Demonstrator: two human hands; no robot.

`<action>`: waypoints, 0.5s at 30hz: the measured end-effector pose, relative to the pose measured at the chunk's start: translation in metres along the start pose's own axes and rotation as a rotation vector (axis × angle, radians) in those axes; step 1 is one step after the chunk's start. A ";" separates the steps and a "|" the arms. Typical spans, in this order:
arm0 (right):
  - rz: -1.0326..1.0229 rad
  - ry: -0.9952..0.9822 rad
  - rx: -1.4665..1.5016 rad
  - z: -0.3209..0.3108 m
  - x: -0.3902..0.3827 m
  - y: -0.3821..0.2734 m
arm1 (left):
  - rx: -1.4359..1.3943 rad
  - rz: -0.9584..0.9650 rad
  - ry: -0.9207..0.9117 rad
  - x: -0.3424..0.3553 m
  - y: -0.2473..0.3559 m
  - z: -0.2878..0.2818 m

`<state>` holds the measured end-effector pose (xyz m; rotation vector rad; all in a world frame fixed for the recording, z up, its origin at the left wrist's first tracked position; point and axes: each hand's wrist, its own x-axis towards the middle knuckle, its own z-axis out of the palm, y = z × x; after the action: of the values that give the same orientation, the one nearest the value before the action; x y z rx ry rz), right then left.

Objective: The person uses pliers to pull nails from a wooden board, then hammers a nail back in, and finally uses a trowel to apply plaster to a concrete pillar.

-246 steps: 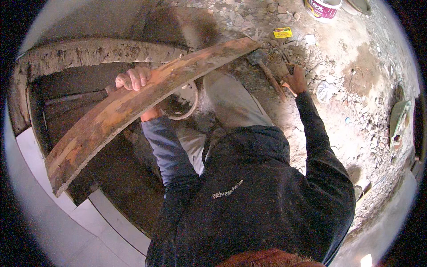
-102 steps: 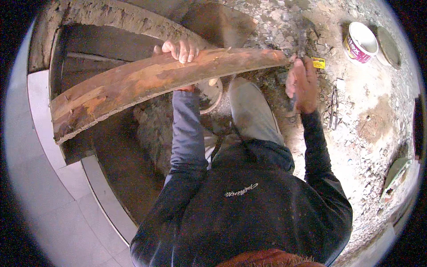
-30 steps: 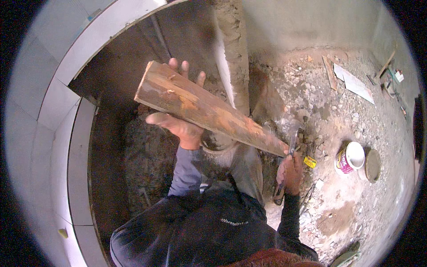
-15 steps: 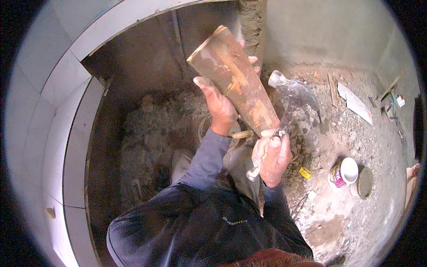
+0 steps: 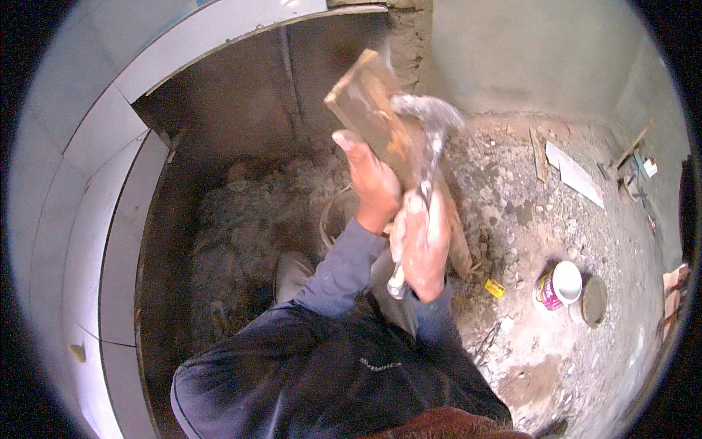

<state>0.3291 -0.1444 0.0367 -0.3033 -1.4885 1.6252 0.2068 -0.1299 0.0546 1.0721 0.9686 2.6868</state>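
My left hand (image 5: 373, 183) is wrapped round the side of a weathered wooden plank (image 5: 360, 91), which is held angled away from me, its sawn end toward the top. My right hand (image 5: 419, 241) grips a metal-headed claw hammer (image 5: 430, 117) by the handle, its butt showing below my fist. The hammer head overlaps the plank's face, blurred by motion; whether it touches the wood I cannot tell. Behind my hands a round pail (image 5: 329, 219) is partly hidden.
A tiled ledge (image 5: 121, 241) borders a dark rubble-strewn recess (image 5: 234, 205) on the left. Rubble covers the floor (image 5: 537, 366). At right lie a white bucket (image 5: 565, 285), a round grey container (image 5: 591, 311), a yellow packet (image 5: 494, 287) and board scraps (image 5: 574, 172). A plaster wall (image 5: 526, 58) rises behind.
The plank has turned from crosswise to pointing away from me. My right hand has taken hold of the hammer and, since half a second ago, swung its head leftward over the plank.
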 end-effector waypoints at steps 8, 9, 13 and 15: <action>-0.045 0.334 0.407 -0.013 -0.003 0.011 | -0.047 0.030 -0.113 0.016 0.013 0.017; -0.001 0.252 0.453 -0.015 -0.002 0.016 | 0.059 0.077 -0.088 0.013 0.017 0.023; 0.114 -0.091 0.102 -0.012 0.011 -0.021 | 0.223 0.087 -0.068 0.009 -0.005 -0.005; 0.023 0.032 0.159 -0.014 0.005 -0.010 | 0.016 0.068 -0.133 0.019 0.007 0.013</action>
<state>0.3400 -0.1328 0.0441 -0.2574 -1.3272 1.7373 0.2022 -0.1232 0.0770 1.2907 0.9484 2.6237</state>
